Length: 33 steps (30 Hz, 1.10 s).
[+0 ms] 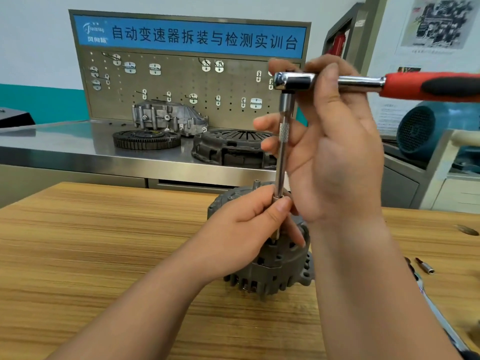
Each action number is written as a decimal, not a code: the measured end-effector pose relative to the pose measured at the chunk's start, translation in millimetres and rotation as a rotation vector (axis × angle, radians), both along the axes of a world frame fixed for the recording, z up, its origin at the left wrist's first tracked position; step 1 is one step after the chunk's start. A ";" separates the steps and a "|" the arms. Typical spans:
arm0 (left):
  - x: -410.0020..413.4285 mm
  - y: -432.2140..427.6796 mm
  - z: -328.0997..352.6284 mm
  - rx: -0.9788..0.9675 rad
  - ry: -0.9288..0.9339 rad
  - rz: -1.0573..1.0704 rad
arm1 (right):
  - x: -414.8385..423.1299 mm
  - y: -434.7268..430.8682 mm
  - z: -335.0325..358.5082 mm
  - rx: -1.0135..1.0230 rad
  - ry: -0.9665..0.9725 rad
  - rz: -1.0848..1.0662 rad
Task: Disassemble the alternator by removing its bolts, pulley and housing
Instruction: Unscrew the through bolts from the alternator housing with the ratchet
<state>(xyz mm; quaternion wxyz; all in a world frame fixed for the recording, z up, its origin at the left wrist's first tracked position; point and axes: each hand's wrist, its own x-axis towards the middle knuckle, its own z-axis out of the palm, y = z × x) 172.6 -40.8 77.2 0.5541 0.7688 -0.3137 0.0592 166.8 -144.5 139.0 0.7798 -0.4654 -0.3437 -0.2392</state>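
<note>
Step in hand: by my judgement, seating the tool on a bolt at the top of the alternator (275, 268); the bolt itself is hidden behind the fingers.
Left hand: the left hand (249, 224) pinches the lower end of the extension bar (281, 157) between thumb and fingers, just above the housing.
Right hand: the right hand (337, 152) is wrapped round the head of the ratchet wrench (293, 81), fingers curled behind the upper bar; the red-and-black handle sticks out to the right.
Doing it well: keep the bar upright and in line with the bolt, and feel the tip drop fully home before turning. Steady the low end so it does not rock off and round the head. The alternator is not clamped, so it will probably need bracing against the turn.
Where the alternator is: standing on end on the wooden worktop (104, 242), near its far edge, under both hands.
How it looks: dull grey cast metal, round, with cooling slots around the lower rim and a mounting ear at the right.
Nearby: a small bit (426, 267) lies on the worktop to the right.
</note>
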 end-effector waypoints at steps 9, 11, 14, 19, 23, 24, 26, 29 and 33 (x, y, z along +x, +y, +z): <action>4.6 -4.8 -4.0 0.067 -0.052 0.048 | 4.6 -8.5 0.9 0.069 0.088 0.162; 4.4 -4.7 -4.3 0.082 -0.056 0.072 | 5.0 -6.4 -0.1 -0.069 -0.074 -0.213; 4.1 -5.0 -4.8 0.080 -0.046 0.102 | 7.6 -2.6 -1.8 -0.261 -0.343 -0.584; 3.9 -4.5 -6.1 0.015 -0.047 0.071 | 0.0 0.7 1.0 -0.018 -0.014 -0.128; 2.5 -3.7 -6.0 -0.003 -0.078 0.027 | -0.2 -6.5 4.5 0.153 0.203 0.330; 2.5 -3.5 -5.8 -0.008 -0.079 0.019 | -0.1 -7.7 5.2 0.153 0.208 0.363; 3.5 -3.5 -6.1 0.003 -0.060 0.020 | 0.5 -8.0 5.3 0.144 0.193 0.360; 4.3 -4.1 -6.2 0.045 -0.060 0.058 | 2.1 -3.8 2.8 0.116 0.120 0.134; 3.3 -5.3 -5.0 0.079 -0.056 0.097 | 4.5 2.1 -1.9 -0.100 -0.211 -0.473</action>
